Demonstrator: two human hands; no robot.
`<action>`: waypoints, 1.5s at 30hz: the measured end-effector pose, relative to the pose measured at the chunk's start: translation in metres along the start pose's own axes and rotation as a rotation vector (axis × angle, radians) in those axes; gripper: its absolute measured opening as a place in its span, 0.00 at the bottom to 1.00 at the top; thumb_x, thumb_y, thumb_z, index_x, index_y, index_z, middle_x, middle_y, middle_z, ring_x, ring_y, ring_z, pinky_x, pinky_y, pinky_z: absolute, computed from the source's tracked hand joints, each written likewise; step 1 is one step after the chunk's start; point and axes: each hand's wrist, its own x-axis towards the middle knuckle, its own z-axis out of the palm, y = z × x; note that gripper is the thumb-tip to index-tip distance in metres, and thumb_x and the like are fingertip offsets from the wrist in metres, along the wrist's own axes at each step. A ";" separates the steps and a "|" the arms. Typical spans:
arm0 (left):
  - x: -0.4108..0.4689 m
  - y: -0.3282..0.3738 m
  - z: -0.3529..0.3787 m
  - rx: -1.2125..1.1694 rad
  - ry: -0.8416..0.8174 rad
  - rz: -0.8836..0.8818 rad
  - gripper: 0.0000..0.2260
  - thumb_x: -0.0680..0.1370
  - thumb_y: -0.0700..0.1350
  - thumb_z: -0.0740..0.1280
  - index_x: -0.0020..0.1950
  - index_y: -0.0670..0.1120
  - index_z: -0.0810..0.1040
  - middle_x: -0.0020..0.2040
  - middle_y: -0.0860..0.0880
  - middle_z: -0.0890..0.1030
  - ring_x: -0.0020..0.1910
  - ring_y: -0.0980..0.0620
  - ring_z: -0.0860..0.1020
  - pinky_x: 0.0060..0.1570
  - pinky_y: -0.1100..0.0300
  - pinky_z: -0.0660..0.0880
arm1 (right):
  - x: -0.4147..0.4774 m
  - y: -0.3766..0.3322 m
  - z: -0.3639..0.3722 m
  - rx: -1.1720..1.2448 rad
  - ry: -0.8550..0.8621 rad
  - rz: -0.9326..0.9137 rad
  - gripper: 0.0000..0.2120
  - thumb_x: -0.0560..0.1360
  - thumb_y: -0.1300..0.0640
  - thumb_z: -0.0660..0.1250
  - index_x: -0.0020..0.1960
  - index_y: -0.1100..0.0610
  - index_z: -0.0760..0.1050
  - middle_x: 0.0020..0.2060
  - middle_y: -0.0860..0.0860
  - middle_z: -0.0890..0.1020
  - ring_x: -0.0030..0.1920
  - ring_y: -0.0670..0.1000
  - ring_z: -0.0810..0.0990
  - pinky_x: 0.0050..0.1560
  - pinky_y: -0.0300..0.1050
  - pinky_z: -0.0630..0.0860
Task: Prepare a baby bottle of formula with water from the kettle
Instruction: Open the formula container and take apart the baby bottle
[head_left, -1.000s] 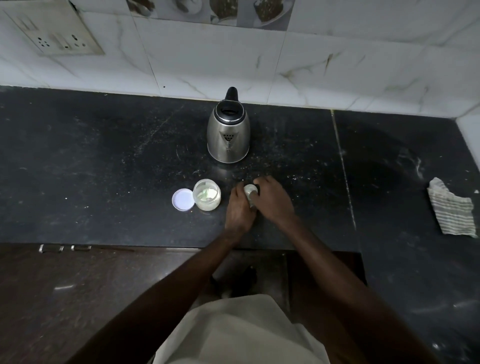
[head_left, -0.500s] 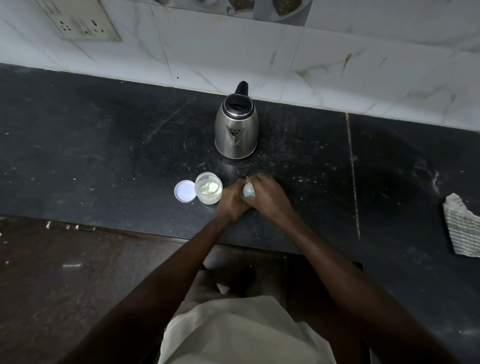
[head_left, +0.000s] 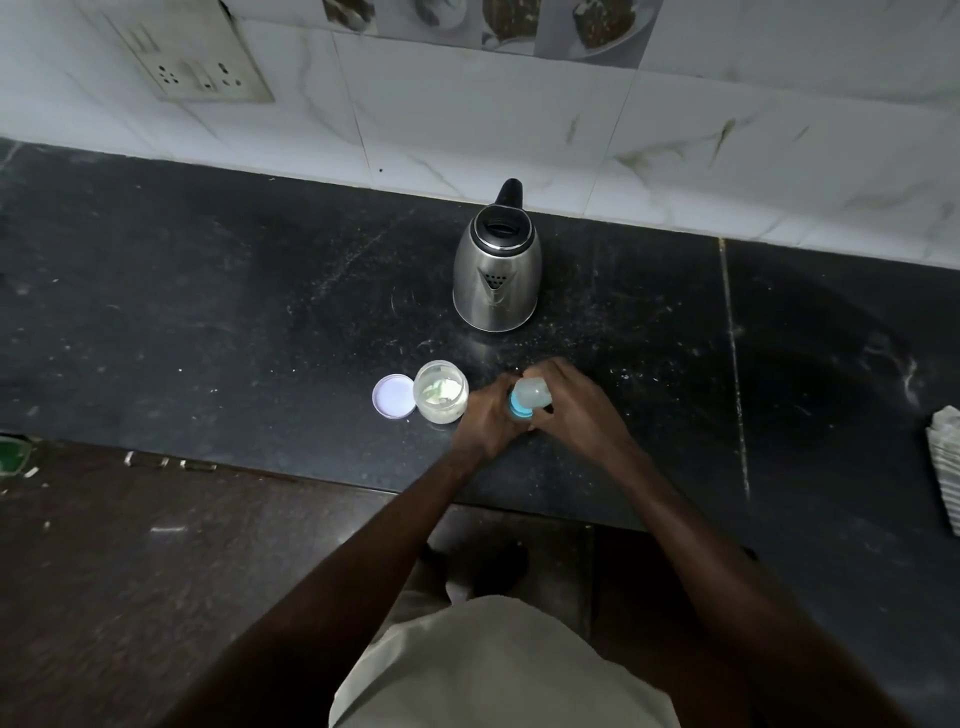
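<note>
A baby bottle (head_left: 527, 399) with a clear cap and a blue ring stands on the black counter (head_left: 208, 322) near its front edge. My left hand (head_left: 485, 421) grips the bottle's body from the left, hiding most of it. My right hand (head_left: 576, 410) curls round the cap and ring from the right. Just left of my hands stands an open clear jar (head_left: 440, 397) with pale formula powder in it, and its white lid (head_left: 393, 396) lies flat beside it. A steel kettle (head_left: 496, 270) with a black handle stands behind, by the wall.
A striped cloth (head_left: 945, 462) lies at the counter's right edge. A socket plate (head_left: 192, 73) sits on the tiled wall at upper left. Below the counter's front edge is a dark wooden cabinet front (head_left: 156, 545).
The camera has shifted, so everything sits slightly lower right in view. My hands have stayed on the bottle; the cap and blue ring now show more between them.
</note>
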 end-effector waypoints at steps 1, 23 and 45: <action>0.001 -0.001 0.000 0.001 -0.006 -0.007 0.22 0.68 0.48 0.82 0.57 0.46 0.78 0.50 0.53 0.84 0.45 0.58 0.81 0.43 0.70 0.71 | 0.001 0.000 -0.005 0.030 0.016 -0.008 0.24 0.67 0.62 0.77 0.61 0.55 0.76 0.56 0.52 0.78 0.53 0.55 0.80 0.52 0.54 0.79; 0.001 -0.002 0.003 -0.026 -0.023 -0.013 0.23 0.69 0.47 0.81 0.60 0.48 0.77 0.53 0.53 0.84 0.51 0.59 0.81 0.51 0.70 0.76 | -0.039 0.075 0.046 0.313 0.182 0.427 0.19 0.70 0.56 0.80 0.55 0.47 0.74 0.50 0.43 0.82 0.51 0.45 0.82 0.51 0.50 0.80; -0.002 -0.005 0.004 -0.012 0.033 0.037 0.20 0.73 0.46 0.77 0.62 0.44 0.76 0.54 0.50 0.84 0.50 0.56 0.82 0.50 0.55 0.79 | -0.004 -0.009 0.033 -0.141 0.061 0.106 0.26 0.67 0.50 0.77 0.63 0.54 0.77 0.57 0.53 0.78 0.56 0.57 0.79 0.56 0.55 0.79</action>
